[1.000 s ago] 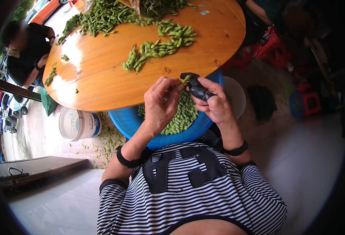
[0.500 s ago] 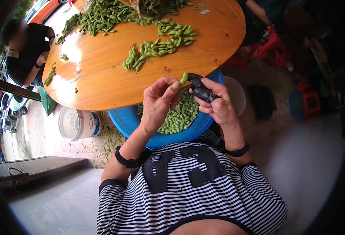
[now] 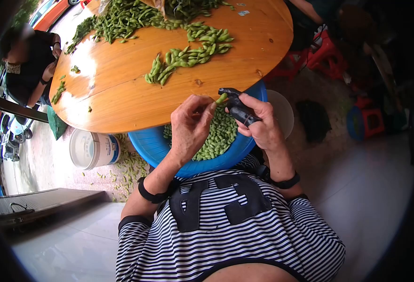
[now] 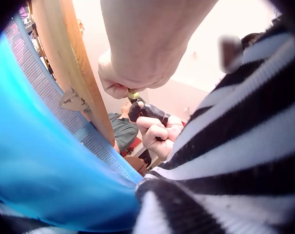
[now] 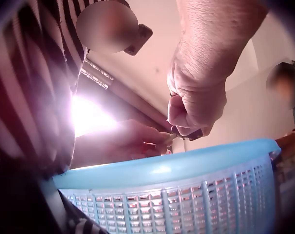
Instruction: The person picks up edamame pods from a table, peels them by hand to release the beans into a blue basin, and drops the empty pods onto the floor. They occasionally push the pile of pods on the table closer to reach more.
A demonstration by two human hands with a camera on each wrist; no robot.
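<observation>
My left hand (image 3: pixel 191 123) pinches a green edamame pod (image 3: pixel 221 97) at its fingertips, above a blue basket (image 3: pixel 153 145). My right hand (image 3: pixel 259 121) grips a black scissor-like tool (image 3: pixel 235 107) whose tip meets the pod's end. The basket sits on my lap and holds many trimmed green pods (image 3: pixel 216 136). In the left wrist view the left hand (image 4: pixel 137 53) holds the pod (image 4: pixel 133 94) against the black tool (image 4: pixel 146 111), with the basket's wall (image 4: pixel 35 161) beside it. From the right wrist camera, the right hand (image 5: pixel 198 92) hangs over the basket rim (image 5: pixel 176 168).
A round wooden table (image 3: pixel 122 84) lies ahead with a near heap of pods (image 3: pixel 188 54) and a bigger pile (image 3: pixel 122 19) at the far side. A white bucket (image 3: pixel 94 149) stands on the floor left, with scraps around it. Another person (image 3: pixel 28 61) sits left; red stools (image 3: pixel 327 54) stand right.
The pod and tool have shifted slightly down and apart then back together; both hands stay over the basket, working on the same pod.
</observation>
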